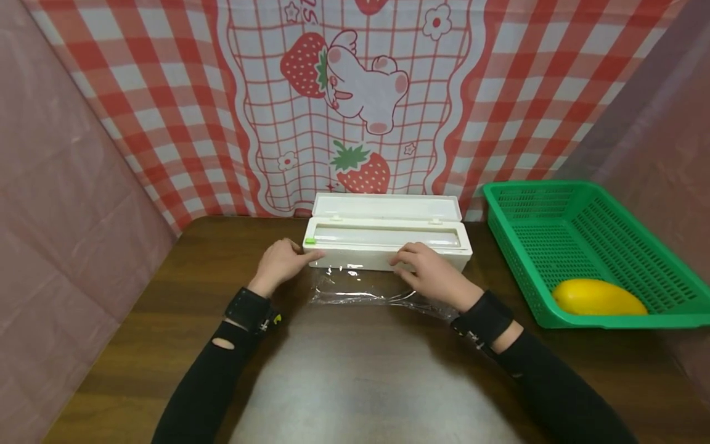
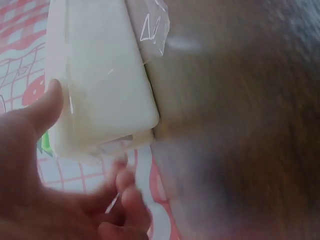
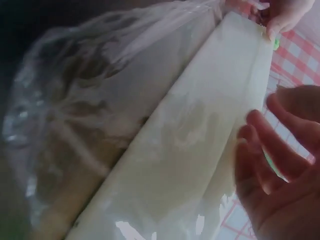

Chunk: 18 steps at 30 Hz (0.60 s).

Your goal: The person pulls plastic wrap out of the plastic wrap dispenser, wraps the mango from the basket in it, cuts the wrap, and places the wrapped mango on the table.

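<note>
A white cling film dispenser [image 1: 355, 258] lies lengthwise toward the back of the table, its lid [image 1: 388, 206] raised. A green slider [image 1: 310, 241] sits at its left end. Clear cling film [image 1: 360, 293] spreads from the front onto the table, wrinkled along its near edge. My left hand [image 1: 280, 265] is at the dispenser's left end; its thumb [image 2: 50, 107] touches the edge, and the other fingers bend loosely beside the end. Over the front right part hovers my right hand [image 1: 432, 274], fingers [image 3: 270, 145] loosely bent near the upper edge; whether they touch the film is unclear.
A green plastic basket [image 1: 516, 265] stands on the right of the table with a yellow mango-shaped object [image 1: 599, 297] inside. Behind the dispenser hangs a red-and-white checked cloth [image 1: 266, 117] with strawberry prints. Pink cloth [image 1: 61, 203] covers the left side.
</note>
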Tool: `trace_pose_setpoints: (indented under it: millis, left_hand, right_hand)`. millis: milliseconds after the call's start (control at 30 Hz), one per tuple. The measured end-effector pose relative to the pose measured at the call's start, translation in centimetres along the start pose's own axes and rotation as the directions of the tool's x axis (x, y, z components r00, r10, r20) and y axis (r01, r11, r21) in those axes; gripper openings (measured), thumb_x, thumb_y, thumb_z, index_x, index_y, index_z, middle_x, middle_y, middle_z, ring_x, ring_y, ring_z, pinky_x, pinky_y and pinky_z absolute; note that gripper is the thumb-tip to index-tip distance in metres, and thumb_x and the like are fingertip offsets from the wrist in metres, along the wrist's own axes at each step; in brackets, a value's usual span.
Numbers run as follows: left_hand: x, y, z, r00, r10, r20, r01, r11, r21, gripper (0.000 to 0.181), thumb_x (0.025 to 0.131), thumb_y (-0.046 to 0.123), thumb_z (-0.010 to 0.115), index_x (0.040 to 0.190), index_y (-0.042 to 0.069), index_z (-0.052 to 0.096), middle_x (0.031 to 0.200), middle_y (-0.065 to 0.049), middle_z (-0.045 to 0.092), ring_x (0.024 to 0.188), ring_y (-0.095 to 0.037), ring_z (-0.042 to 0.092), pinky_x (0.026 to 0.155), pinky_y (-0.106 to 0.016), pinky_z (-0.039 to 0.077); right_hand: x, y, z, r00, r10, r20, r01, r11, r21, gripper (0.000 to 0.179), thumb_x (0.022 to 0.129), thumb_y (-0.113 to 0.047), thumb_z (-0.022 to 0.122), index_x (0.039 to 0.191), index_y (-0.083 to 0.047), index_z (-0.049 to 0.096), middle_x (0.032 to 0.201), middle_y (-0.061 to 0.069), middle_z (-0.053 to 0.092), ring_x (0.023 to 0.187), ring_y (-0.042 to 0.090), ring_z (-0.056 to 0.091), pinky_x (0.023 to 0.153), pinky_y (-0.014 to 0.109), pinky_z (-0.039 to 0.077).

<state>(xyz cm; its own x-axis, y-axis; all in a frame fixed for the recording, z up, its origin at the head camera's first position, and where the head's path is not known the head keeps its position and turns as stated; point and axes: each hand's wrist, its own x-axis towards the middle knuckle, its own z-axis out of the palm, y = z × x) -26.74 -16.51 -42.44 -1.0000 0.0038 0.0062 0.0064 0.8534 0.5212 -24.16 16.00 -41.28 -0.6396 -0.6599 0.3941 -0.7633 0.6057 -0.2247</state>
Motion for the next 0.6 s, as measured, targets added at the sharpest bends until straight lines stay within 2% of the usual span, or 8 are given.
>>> trace_pose_setpoints:
  millis: [33,100,133,233,400,500,600]
  left_hand:
    - [-0.1,0.0,0.0,0.999,-0.011,0.035,0.011,1.0,0.015,0.078,0.067,0.081,0.049,0.083,0.006,0.063,0.077,-0.004,0.053,0.072,-0.022,0.05,0.061,-0.034,0.039]
    - [-0.3,-0.1,0.0,0.994,-0.006,0.105,0.004,1.0,0.016,0.071,0.071,0.08,0.045,0.072,0.012,0.064,0.069,0.002,0.052,0.065,-0.018,0.048,0.057,-0.033,0.036]
    - [-0.3,-0.1,0.1,0.99,0.006,0.139,-0.007,1.0,0.005,0.068,0.074,0.079,0.044,0.071,0.014,0.065,0.066,0.002,0.052,0.063,-0.018,0.047,0.056,-0.033,0.036]
    - [-0.4,-0.1,0.3,0.979,0.062,0.195,-0.051,0.997,-0.062,0.058,0.08,0.071,0.045,0.081,0.018,0.07,0.07,0.003,0.061,0.068,-0.018,0.051,0.061,-0.032,0.039]
    - [-0.3,-0.2,0.7,0.969,0.119,0.218,-0.09,0.986,-0.137,0.045,0.085,0.06,0.05,0.102,0.024,0.07,0.073,0.002,0.066,0.077,-0.017,0.054,0.07,-0.033,0.041]
    - [-0.4,-0.2,0.9,0.962,0.159,0.222,-0.128,0.981,-0.148,0.037,0.085,0.054,0.055,0.1,0.024,0.071,0.076,0.003,0.066,0.078,-0.016,0.054,0.071,-0.032,0.041]
    - [-0.7,-0.1,0.9,0.946,0.19,0.263,-0.156,0.977,-0.143,0.03,0.08,0.05,0.063,0.087,0.022,0.071,0.079,0.003,0.062,0.074,-0.015,0.052,0.066,-0.031,0.041]
  right_hand:
    - [-0.2,0.1,0.0,1.0,0.014,0.018,-0.014,1.0,-0.001,0.014,0.086,-0.017,0.062,0.098,-0.011,0.066,0.095,-0.001,0.057,0.091,0.016,0.052,0.079,0.034,0.043]
    - [-0.7,0.2,-0.2,0.998,0.047,0.042,-0.047,0.999,-0.001,0.014,0.086,-0.018,0.061,0.097,-0.012,0.066,0.091,-0.003,0.058,0.086,0.013,0.053,0.075,0.032,0.044]
    - [-1.0,0.3,-0.2,0.997,0.066,0.045,-0.066,0.998,-0.004,0.013,0.086,-0.018,0.061,0.096,-0.012,0.066,0.09,-0.004,0.058,0.084,0.012,0.053,0.073,0.032,0.044]
    - [-2.0,0.9,-0.7,0.991,0.134,0.011,-0.134,0.991,-0.03,0.011,0.086,-0.018,0.061,0.093,-0.012,0.067,0.083,-0.005,0.059,0.078,0.01,0.054,0.069,0.032,0.045]
    - [-3.6,2.2,-1.5,0.967,0.251,-0.04,-0.253,0.962,-0.105,0.011,0.085,-0.021,0.061,0.091,-0.014,0.067,0.08,-0.004,0.062,0.073,0.012,0.056,0.065,0.036,0.046]
    - [-4.5,2.6,-1.7,0.96,0.281,-0.017,-0.281,0.952,-0.12,0.011,0.084,-0.026,0.064,0.09,-0.017,0.066,0.079,-0.006,0.061,0.07,0.011,0.054,0.062,0.035,0.045]
    - [-5.3,2.8,-1.4,0.968,0.242,0.064,-0.234,0.966,-0.109,0.016,0.081,-0.032,0.068,0.089,-0.019,0.065,0.08,-0.009,0.059,0.071,0.009,0.053,0.063,0.033,0.044]
